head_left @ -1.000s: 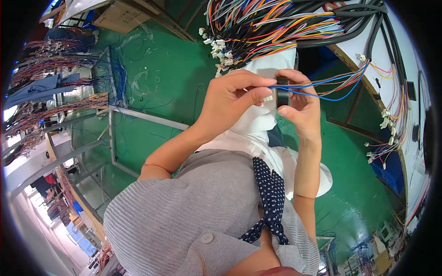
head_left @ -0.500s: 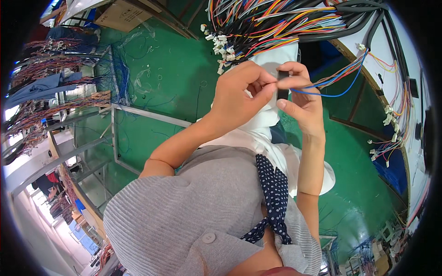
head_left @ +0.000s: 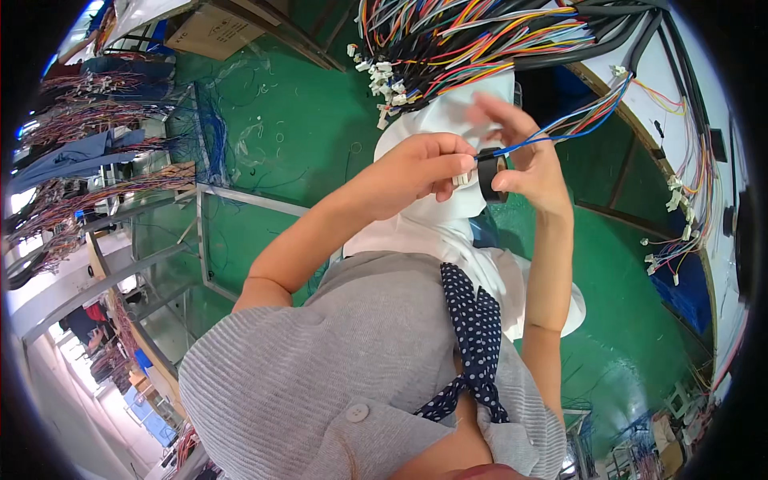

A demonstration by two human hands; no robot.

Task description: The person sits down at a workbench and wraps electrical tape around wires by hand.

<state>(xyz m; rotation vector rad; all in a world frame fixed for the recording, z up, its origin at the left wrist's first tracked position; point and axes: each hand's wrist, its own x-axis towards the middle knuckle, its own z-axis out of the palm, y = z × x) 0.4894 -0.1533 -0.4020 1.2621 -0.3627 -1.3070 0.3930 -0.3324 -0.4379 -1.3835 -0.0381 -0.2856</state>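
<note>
My left hand (head_left: 436, 166) is closed in a pinch on a thin bundle of blue, red and white wires (head_left: 580, 122). Small white connectors (head_left: 461, 178) show just below its fingertips. Against the wires, right beside those fingers, hangs a roll of black tape (head_left: 486, 182), its ring turned partly sideways. My right hand (head_left: 538, 164) is open around the wires: the thumb reaches to the roll's edge, and the other fingers, blurred by motion, stretch upward away from it. Whether a hidden finger supports the roll is not visible.
Thick bundles of coloured wires (head_left: 480, 36) with white connectors lie at the top over my lap's far side. A white curved board (head_left: 680, 96) with cables stands at right. A metal frame (head_left: 264, 200) is at left, with wire heaps (head_left: 104, 152) beyond. A cardboard box (head_left: 212, 30) sits top left.
The tape roll has swung lower and turned, showing its ring. My right fingers have come off it and lifted. My left hand has shifted slightly left, and white connectors now show under it.
</note>
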